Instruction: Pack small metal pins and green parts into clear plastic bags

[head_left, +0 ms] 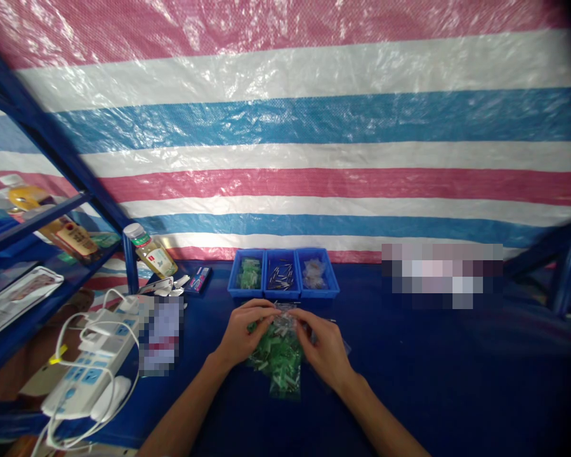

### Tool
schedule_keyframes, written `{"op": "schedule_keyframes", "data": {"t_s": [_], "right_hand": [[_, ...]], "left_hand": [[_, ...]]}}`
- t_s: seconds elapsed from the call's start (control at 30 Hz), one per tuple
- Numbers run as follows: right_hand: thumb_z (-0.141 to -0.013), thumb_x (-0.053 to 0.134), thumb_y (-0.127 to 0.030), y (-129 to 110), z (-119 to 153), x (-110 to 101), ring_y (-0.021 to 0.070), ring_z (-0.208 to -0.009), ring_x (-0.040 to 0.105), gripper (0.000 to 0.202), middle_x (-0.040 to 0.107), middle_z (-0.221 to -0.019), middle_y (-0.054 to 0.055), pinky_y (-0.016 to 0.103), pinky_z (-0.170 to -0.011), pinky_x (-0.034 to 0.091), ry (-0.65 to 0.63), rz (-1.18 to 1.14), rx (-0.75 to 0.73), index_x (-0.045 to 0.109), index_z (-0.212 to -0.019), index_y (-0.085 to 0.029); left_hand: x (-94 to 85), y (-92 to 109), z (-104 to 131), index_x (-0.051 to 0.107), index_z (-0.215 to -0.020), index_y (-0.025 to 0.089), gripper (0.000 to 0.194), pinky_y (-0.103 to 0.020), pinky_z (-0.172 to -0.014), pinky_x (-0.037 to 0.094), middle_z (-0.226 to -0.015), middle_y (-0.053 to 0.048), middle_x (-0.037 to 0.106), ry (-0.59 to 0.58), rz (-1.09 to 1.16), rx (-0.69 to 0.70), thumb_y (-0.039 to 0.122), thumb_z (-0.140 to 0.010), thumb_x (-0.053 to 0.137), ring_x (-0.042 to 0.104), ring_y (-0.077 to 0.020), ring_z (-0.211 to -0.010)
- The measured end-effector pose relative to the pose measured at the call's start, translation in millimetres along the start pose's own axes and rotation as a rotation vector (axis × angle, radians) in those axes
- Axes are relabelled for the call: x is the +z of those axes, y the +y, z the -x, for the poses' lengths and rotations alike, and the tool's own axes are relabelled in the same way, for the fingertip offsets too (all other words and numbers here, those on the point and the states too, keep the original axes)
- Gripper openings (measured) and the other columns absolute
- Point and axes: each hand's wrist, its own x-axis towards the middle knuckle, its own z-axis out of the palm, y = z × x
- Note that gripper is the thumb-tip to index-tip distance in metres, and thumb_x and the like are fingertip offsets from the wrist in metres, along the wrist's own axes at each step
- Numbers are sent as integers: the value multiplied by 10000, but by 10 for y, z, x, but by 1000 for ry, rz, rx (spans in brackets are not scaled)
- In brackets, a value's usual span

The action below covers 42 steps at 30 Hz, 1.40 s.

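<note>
My left hand (246,330) and my right hand (324,346) meet at the middle of the blue table, their fingertips pinched on a small clear plastic bag (284,313). Whatever the bag holds is too small to make out. Just below it lies a pile of green packets (278,363) in clear plastic, with thin pale pieces showing inside. Beyond my fingers stand three joined blue bins: the left bin (246,293) holds green packets, the middle bin (282,294) thin metal pieces, and the right bin (320,293) small clear bags.
On the left are a power strip (95,365) with tangled white cables, a bottle (151,251), a small dark blue box (198,280) and a blue metal frame (131,260). A striped plastic sheet (314,184) hangs behind the table. Blurred items lie on both sides.
</note>
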Motion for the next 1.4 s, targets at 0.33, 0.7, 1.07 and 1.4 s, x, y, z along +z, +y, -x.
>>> {"op": "schedule_keyframes", "data": {"t_s": [0.33, 0.7, 1.07, 1.4], "right_hand": [[-992, 554, -263, -18, -28, -14, 163, -785, 654, 172, 642, -1071, 92, 294, -738, 559, 31, 18, -25, 719, -1012, -219], [-990, 555, -294, 75, 74, 68, 158, -642, 656, 252, 720, -836, -1, 260, -629, 516, -42, -81, 121, 526, -1234, -234], [-981, 523, -252, -24, 23, 13, 146, -613, 617, 156, 701, -794, 15, 254, -611, 480, -85, 4, 18, 674, -988, -216], [-991, 521, -220, 73, 50, 53, 182, -749, 710, 275, 755, -933, 42, 283, -698, 563, -50, -36, 31, 689, -1208, -234]], "left_hand": [[24, -48, 11, 773, -1079, 206, 187, -282, -814, 577, -1059, -92, 745, -22, -54, 40, 239, -938, 655, 695, -189, -967], [37, -20, -14, 745, -945, 178, 81, -349, -850, 532, -904, -80, 717, 9, -38, 108, 220, -924, 679, 618, -207, -945], [77, -92, 24, 702, -943, 172, 87, -236, -663, 512, -912, -51, 700, 17, -8, -13, 256, -924, 692, 613, -143, -794], [47, -173, 15, 741, -1160, 227, 286, -390, -898, 544, -1023, -74, 756, 29, -42, 159, 120, -961, 566, 617, -216, -1026]]}}
